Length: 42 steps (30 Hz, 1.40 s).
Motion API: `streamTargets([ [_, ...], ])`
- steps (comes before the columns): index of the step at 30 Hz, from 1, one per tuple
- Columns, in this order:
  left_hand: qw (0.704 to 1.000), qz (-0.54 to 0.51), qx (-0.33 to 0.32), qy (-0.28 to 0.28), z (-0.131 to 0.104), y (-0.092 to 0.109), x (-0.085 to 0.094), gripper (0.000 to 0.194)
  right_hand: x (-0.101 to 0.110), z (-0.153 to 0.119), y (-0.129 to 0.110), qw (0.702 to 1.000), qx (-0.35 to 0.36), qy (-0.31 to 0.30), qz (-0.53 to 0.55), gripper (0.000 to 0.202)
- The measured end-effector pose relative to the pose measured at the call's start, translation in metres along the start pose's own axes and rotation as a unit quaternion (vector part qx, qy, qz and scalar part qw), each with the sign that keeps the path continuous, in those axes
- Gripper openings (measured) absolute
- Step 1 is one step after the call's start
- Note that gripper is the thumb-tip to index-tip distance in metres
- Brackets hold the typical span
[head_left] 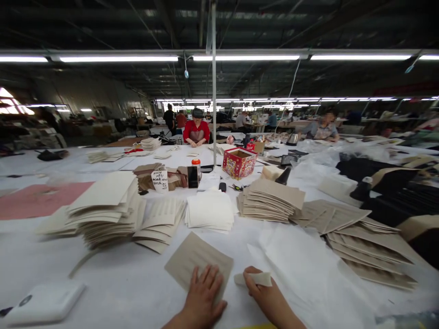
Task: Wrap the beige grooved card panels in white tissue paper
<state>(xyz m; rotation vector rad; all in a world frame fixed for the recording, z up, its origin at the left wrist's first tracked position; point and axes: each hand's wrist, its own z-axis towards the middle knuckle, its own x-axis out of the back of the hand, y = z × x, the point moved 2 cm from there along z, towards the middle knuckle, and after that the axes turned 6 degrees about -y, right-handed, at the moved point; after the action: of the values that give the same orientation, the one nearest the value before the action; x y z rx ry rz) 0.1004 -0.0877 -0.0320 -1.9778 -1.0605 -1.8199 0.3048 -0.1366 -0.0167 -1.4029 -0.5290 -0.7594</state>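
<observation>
Your left hand (205, 292) lies wide and flat on the grey panel (188, 259), near centre of the table (130, 285); your right hand (267, 297), just right, pinches a cream strip (263, 279). Panel looks light, bendy, likely creasable; take its bare left corner.

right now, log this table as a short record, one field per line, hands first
left hand: spread flat on a beige sheet
right hand: gripping a pale piece, right of the sheet
beyond the sheet: white stack
right of white stack: beige stack
phone: upright, behind the white stack
box: red, patterned, open top
across the table: person in red
</observation>
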Motion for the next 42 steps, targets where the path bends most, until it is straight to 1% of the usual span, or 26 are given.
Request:
streamTargets([
  [2, 0.999, 0.006, -0.029, -0.021, -0.004, -0.003, 0.006, 0.052, 0.004, -0.003, -0.003, 0.999, -0.009, -0.01, 0.032, 0.026],
  [5, 0.995, 0.0, -0.079, -0.063, -0.025, -0.015, 0.018, 0.056, 0.012, -0.007, -0.002, 0.999, -0.02, 0.0, 0.048, 0.025],
  [7, 0.991, -0.014, -0.111, -0.069, -0.039, -0.024, 0.022, 0.054, 0.014, -0.008, -0.001, 0.998, -0.02, -0.031, 0.054, 0.024],
  [8, 0.992, -0.019, -0.113, -0.058, -0.043, -0.028, 0.023, 0.053, 0.014, -0.006, -0.002, 0.997, -0.019, -0.051, 0.053, 0.023],
  [10, 0.996, -0.013, -0.085, -0.014, -0.044, -0.037, 0.021, 0.054, 0.013, -0.002, -0.006, 0.996, -0.019, -0.077, 0.026, 0.021],
  [12, 0.999, 0.008, -0.025, 0.032, -0.036, -0.046, 0.018, 0.058, 0.011, 0.004, -0.012, 0.995, -0.017, -0.092, -0.022, 0.019],
  [13, 0.999, 0.02, 0.005, 0.044, -0.031, -0.05, 0.016, 0.06, 0.01, 0.007, -0.016, 0.994, -0.016, -0.099, -0.046, 0.019],
  [15, 0.997, 0.034, 0.044, 0.045, -0.022, -0.057, 0.012, 0.064, 0.01, 0.012, -0.021, 0.99, -0.012, -0.117, -0.074, 0.02],
  [17, 0.997, 0.039, 0.059, 0.043, -0.018, -0.061, 0.009, 0.064, 0.014, 0.017, -0.023, 0.99, -0.016, -0.129, -0.056, 0.021],
  [19, 0.996, 0.042, 0.063, 0.046, -0.017, -0.062, 0.007, 0.063, 0.02, 0.024, -0.023, 0.991, -0.035, -0.127, 0.005, 0.022],
  [22, 0.996, 0.04, 0.072, 0.041, -0.017, -0.06, 0.006, 0.064, 0.024, 0.047, -0.025, 0.988, -0.055, -0.111, 0.092, 0.024],
  [25, 0.996, 0.032, 0.077, 0.037, -0.015, -0.059, 0.006, 0.067, 0.013, 0.079, -0.034, 0.987, -0.042, -0.114, 0.101, 0.021],
  [29, 0.996, 0.025, 0.079, 0.041, -0.013, -0.06, 0.006, 0.067, -0.019, 0.12, -0.049, 0.989, -0.021, -0.134, 0.053, 0.018],
  [32, 0.995, 0.021, 0.082, 0.044, -0.012, -0.06, 0.006, 0.067, -0.039, 0.141, -0.06, 0.989, 0.003, -0.145, 0.007, 0.018],
  [34, 0.995, 0.019, 0.087, 0.044, -0.011, -0.06, 0.005, 0.068, -0.045, 0.148, -0.067, 0.988, 0.001, -0.151, -0.028, 0.019],
  [36, 0.995, 0.018, 0.092, 0.046, -0.01, -0.06, 0.005, 0.07, -0.045, 0.145, -0.071, 0.985, -0.006, -0.161, -0.061, 0.02],
  [38, 0.994, 0.02, 0.096, 0.049, -0.009, -0.06, 0.005, 0.071, -0.039, 0.131, -0.073, 0.981, -0.006, -0.176, -0.082, 0.02],
  [42, 0.993, 0.024, 0.099, 0.054, -0.008, -0.06, 0.004, 0.071, -0.021, 0.076, -0.071, 0.969, -0.003, -0.229, -0.092, 0.019],
])
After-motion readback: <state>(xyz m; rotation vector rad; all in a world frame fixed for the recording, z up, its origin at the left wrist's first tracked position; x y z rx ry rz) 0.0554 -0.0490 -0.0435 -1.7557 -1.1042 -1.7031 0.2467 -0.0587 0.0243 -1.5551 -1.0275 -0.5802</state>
